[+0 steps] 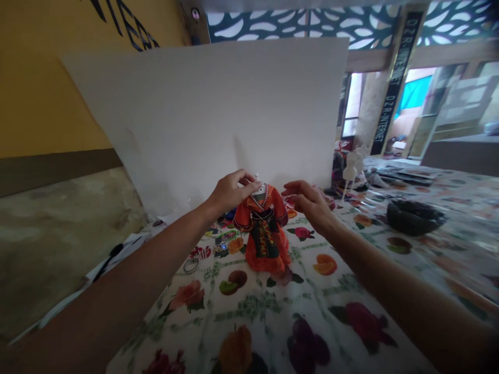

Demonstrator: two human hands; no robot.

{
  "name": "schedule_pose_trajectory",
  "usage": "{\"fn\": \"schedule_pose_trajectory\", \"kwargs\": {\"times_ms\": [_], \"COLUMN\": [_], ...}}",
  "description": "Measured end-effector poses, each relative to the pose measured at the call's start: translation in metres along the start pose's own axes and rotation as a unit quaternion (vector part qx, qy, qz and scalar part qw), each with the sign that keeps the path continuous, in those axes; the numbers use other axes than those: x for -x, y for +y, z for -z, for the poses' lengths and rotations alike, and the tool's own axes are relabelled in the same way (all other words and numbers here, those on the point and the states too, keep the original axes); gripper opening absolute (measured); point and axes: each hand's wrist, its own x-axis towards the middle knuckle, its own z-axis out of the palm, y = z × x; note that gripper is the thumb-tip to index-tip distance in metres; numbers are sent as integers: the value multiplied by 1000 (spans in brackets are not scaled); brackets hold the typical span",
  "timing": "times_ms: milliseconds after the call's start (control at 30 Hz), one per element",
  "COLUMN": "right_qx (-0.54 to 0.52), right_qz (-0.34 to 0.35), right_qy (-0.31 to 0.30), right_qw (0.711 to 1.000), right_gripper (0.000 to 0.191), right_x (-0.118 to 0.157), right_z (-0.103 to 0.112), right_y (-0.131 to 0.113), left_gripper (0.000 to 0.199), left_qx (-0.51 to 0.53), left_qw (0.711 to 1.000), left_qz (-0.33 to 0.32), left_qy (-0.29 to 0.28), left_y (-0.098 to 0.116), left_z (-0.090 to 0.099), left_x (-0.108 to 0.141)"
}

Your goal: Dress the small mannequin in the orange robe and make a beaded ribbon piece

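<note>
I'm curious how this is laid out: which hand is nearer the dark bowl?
The right hand is nearer, left of the dark bowl. The left hand is farther left, on the orange miniature dress.

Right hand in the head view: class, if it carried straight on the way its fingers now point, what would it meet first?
Right hand would most likely meet the orange doll dress first, at its shoulder and sleeve. Depth is hard to judge here, so it might pass slightly behind.
</note>
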Motion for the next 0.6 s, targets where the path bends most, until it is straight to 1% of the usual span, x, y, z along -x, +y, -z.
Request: {"fn": "schedule_pose_trajectory", "kwargs": {"times_ms": [67,133,200,267,367,433,533,600], "right_qx": [-58,-123,-154,-136,-61,-14,1,-24], "right_qz": [-5,-9,-19,-32,-42,-64,-91,-82], "right_qy": [26,20,3,-12,-25,-43,-69,-80], "right_qw": [998,992,988,990,997,997,994,993], "right_gripper": [27,25,22,21,17,14,14,19], "right_x": [3,9,16,25,36,39,40,39], "right_z": [1,0,1,2,7,10,12,11], "right_y": [2,2,-1,-2,3,7,10,8], "left_gripper": [28,30,34,36,37,38,42,47], "left_qx": [-1,6,22,50,108,131,127,112], "left_qw": [1000,1000,1000,999,993,990,991,993], "left_qz": [1,1,2,-4,-12,-1,4,-4], "left_qy": [4,0,-5,1,38,57,41,23], "left_y": [1,2,2,-1,-8,-15,-25,-28], "left_z": [-1,-2,-2,-1,1,0,-5,-8], "left_x": [-1,-1,0,5,18,29,40,43]}}
